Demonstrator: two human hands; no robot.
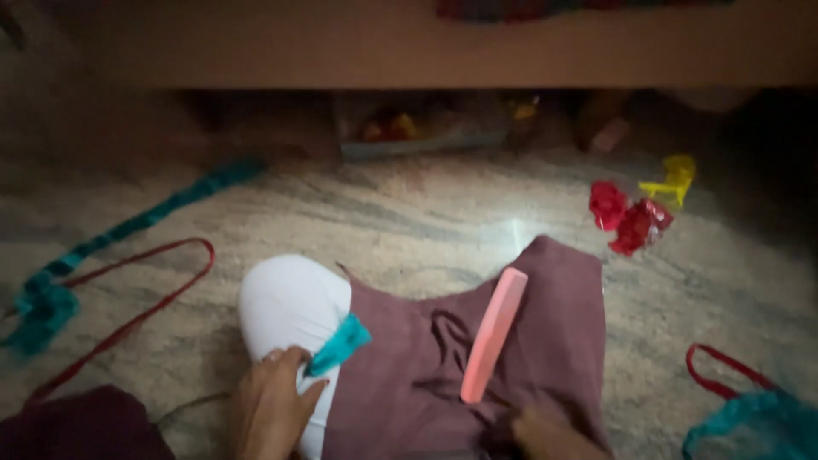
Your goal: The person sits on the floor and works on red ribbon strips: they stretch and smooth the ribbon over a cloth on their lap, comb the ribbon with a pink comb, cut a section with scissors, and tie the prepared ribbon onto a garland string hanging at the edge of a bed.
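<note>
Your left hand pinches the teal strip against the white knee, your right hand (grip unclear) presses maroon cloth; tugging could tip off the pink comb between them

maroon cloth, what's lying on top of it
A pink comb lies across the maroon cloth. The right hand presses its lower edge. What the cloth covers underneath cannot be seen.
</note>
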